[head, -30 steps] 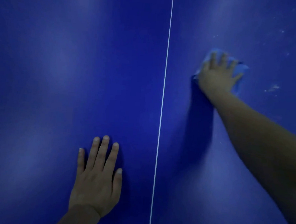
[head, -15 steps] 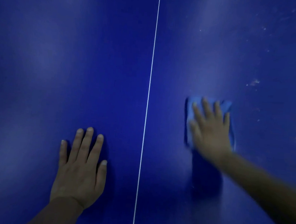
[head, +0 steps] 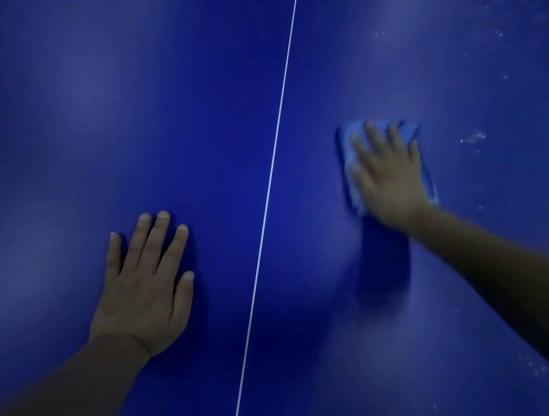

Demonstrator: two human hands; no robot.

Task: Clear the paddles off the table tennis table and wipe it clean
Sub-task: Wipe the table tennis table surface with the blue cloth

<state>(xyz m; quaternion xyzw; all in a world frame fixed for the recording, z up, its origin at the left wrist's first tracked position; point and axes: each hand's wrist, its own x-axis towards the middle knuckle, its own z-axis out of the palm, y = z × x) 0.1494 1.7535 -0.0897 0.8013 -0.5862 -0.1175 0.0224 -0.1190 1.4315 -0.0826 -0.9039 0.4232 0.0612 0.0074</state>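
The right hand (head: pixel 387 176) is smeared by motion blur, so its fingers read soft and how they lie is unclear. Most of the light blue wiping cloth (head: pixel 352 148) sits hidden under it — only the edges show (also blurred). The dark blue tabletop (head: pixel 112 99) runs off every edge; both forearms are cut off too.

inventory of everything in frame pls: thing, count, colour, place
table tennis table: 1, dark blue, fills the whole view
centre line: 1, white, runs top to bottom just right of middle
cloth: 1, light blue, right of the line, under the right hand
specks: many, whitish, scattered over the far right of the table
paddles: 0 in view
left hand: 1, flat on the table, left of the line
right hand: 1, blurred, fingers spread, pressing the cloth
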